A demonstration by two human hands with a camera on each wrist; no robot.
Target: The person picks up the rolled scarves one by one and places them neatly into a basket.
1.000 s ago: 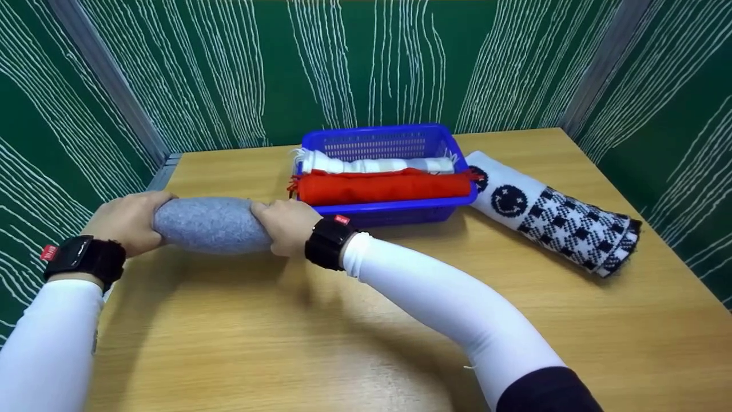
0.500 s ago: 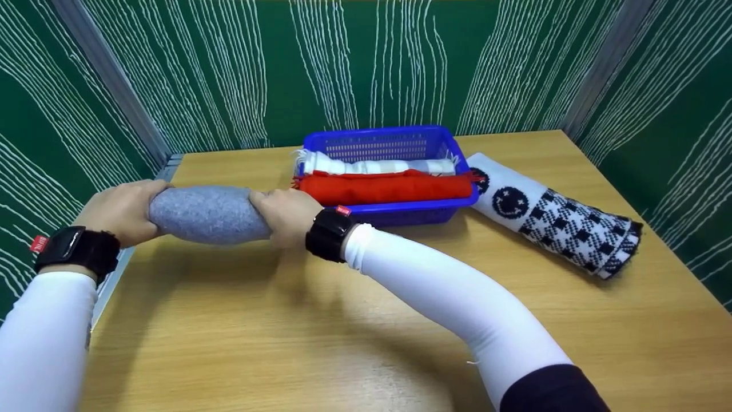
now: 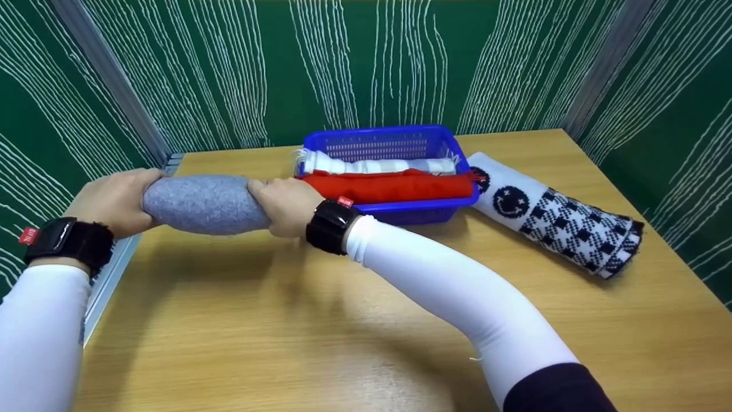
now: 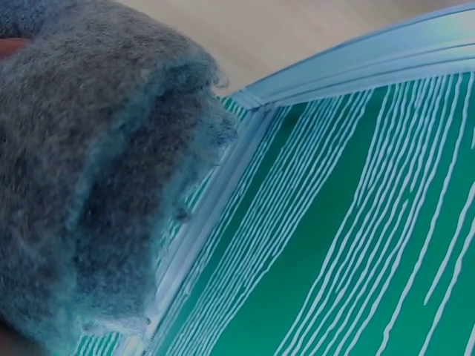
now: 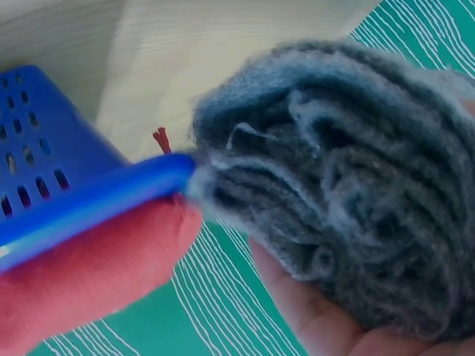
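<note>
A thick roll of grey woolly fabric, apparently a rolled scarf point(image 3: 203, 204), is held level above the left part of the table. My left hand point(image 3: 114, 200) grips its left end, and my right hand point(image 3: 287, 206) grips the right end, close to the basket's left side. The left wrist view has the fuzzy fold of the grey roll point(image 4: 111, 185) at its left. In the right wrist view the spiral layers of the roll's end point(image 5: 341, 193) show, with fingers point(image 5: 304, 311) curled beneath it. Its rim overlaps the blue basket rim point(image 5: 96, 200) there.
The blue basket point(image 3: 409, 215) at the back centre holds a red roll with fringe point(image 3: 394, 187) and a white-and-grey roll point(image 3: 372, 166). Right of it lies a black-and-white patterned roll point(image 3: 555, 220) with smiley faces. Green walls with white lines point(image 3: 394, 63) enclose the wooden table point(image 3: 297, 343).
Both hands have lifted the grey roll upward and slightly left in the head view. The basket and the patterned roll keep their places.
</note>
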